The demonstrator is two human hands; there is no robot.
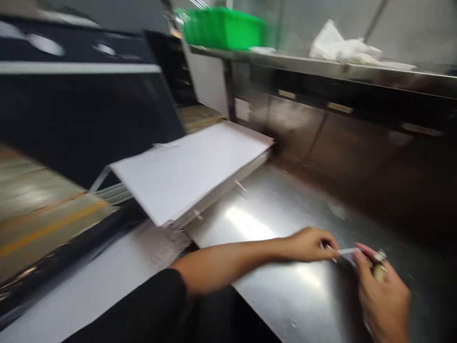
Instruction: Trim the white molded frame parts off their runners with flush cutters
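Over the metal worktop, my left hand (309, 244) pinches one end of a thin white strip (347, 251). A small dark and shiny bit shows inside its curled fingers, too blurred to name. At the strip's other end, the thumb and fingers of my right hand (385, 300) are closed on it. A small yellowish piece with a shiny metal tip (380, 271) also sits in the right hand, its kind unclear. The metal worktop (271, 281) lies beneath both hands.
A white flat panel or stack (193, 166) rests left of my hands, with thin pale pieces jutting from its side. On the back ledge (285, 61) stand a green bin (224, 28) and crumpled white material (342, 47). A large dark machine (82, 114) is at left.
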